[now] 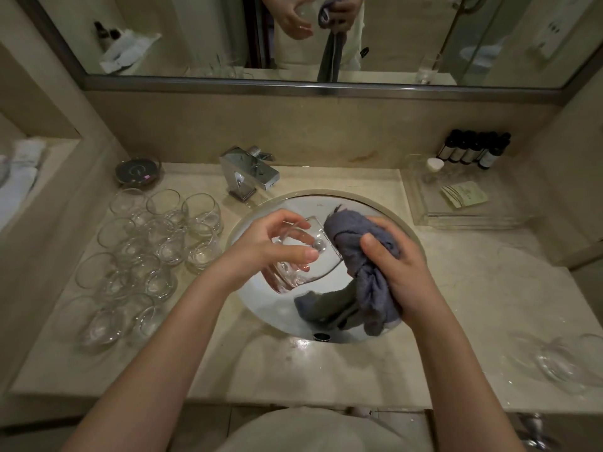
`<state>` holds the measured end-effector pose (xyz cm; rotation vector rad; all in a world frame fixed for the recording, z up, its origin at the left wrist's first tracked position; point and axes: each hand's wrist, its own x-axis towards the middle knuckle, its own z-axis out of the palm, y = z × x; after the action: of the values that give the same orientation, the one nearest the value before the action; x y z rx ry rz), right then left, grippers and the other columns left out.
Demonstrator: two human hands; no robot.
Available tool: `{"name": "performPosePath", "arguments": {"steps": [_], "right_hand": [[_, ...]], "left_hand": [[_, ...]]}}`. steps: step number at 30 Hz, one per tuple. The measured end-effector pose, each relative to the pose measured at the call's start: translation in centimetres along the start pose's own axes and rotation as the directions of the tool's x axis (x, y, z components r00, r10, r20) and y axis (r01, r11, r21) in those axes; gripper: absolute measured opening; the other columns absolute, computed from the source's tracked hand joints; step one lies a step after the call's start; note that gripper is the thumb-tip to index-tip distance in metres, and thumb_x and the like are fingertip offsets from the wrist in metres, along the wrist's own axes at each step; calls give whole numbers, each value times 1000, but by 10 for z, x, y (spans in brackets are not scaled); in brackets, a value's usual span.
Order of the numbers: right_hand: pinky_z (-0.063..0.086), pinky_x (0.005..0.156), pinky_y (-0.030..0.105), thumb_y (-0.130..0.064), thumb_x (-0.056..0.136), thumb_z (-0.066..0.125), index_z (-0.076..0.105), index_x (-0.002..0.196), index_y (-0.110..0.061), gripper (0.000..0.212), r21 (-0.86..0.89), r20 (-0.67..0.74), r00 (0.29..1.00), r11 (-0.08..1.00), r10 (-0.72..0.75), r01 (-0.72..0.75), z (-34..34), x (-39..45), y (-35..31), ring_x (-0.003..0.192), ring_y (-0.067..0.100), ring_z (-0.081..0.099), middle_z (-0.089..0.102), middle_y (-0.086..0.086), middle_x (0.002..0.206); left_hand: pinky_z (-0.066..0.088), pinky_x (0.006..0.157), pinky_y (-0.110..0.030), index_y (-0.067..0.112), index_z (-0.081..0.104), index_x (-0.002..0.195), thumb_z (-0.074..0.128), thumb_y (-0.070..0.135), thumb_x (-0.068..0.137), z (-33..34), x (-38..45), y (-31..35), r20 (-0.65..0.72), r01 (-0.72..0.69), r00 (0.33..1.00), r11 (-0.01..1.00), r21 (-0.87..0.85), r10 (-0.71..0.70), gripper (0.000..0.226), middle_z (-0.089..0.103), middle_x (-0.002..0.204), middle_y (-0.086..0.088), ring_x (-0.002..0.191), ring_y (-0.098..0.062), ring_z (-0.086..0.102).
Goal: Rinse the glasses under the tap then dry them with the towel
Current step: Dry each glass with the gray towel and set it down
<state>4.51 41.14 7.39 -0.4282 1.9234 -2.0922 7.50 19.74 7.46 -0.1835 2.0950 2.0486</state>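
We've got the left hand [261,246] gripping the wet glass [303,256], right hand [401,265] bunching the towel [362,265], so one slip cracks it in the sink [261,308].

left hand [261,246] grips glass [300,256] | right hand [401,269] holds towel [362,265]

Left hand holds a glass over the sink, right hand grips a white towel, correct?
Not quite: the towel is grey-blue, not white, as the head view shows. The left hand does hold a glass over the sink, and the right hand grips the towel.
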Motion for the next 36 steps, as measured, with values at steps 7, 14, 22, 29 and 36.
{"name": "performPosePath", "arguments": {"steps": [7,14,22,29,36], "right_hand": [[49,75,17,-40,63,74,70,99,-31,37,-91,170,985,996,29,-14,9,0,-4,86,6,66,73,-10,92],[53,77,23,-40,56,80,72,101,-30,47,-124,239,960,985,149,-122,11,1,-3,88,13,68,73,2,96],[49,80,18,-30,66,80,72,100,-21,36,-256,497,792,932,354,-256,9,-2,-4,90,9,67,73,-6,93],[45,97,23,-62,69,73,61,126,-25,69,-127,554,752,929,357,-348,12,-7,4,120,11,58,64,-9,126],[56,80,33,-32,84,60,67,118,-17,38,62,375,819,870,433,-489,18,-16,17,100,21,68,71,6,111]], "left_hand": [[57,74,-39,14,64,102,86,32,47,-10,8,14,142,51,987,981,185,-78,62,73,93,2,71,-34,70],[57,76,-36,14,63,100,90,26,47,-9,8,17,184,25,980,961,275,-78,60,69,105,-9,73,-20,69],[54,87,-27,30,64,96,85,49,35,2,14,27,375,-78,917,858,507,-138,68,66,105,10,97,-4,65],[53,86,-30,18,67,101,86,44,37,5,21,26,448,-51,865,847,528,-227,72,70,101,5,95,-10,67],[50,92,-29,27,69,104,81,49,48,-2,26,17,428,32,860,867,497,-277,62,71,108,2,102,-10,66]]}}
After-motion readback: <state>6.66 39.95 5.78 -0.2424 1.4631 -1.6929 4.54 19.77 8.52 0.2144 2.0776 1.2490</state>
